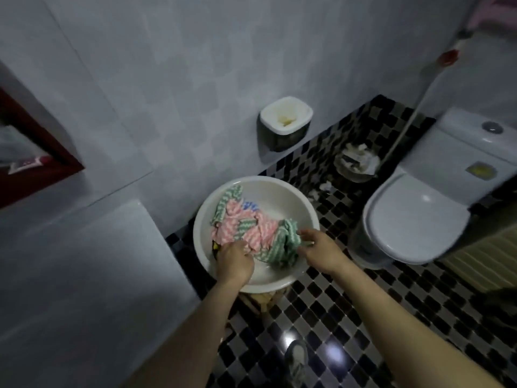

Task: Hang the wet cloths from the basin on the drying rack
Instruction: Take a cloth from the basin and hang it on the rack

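A white round basin (282,197) stands on a low wooden stool over the tiled floor. Inside lies a heap of wet striped cloths: a pink one (246,228), green ones (288,242) at the right and upper left, and a bit of blue (250,205) at the back. My left hand (235,261) reaches into the basin's near left side, fingers curled into the pink cloth. My right hand (319,247) rests at the right rim, fingers touching the green cloth. The drying rack is not in view.
A white toilet (419,219) with its lid down stands to the right. A waste bin (355,166) with paper sits by the wall, and a white wall-mounted box (285,121) hangs above. A white cabinet (84,275) fills the left. My shoe (296,359) is below.
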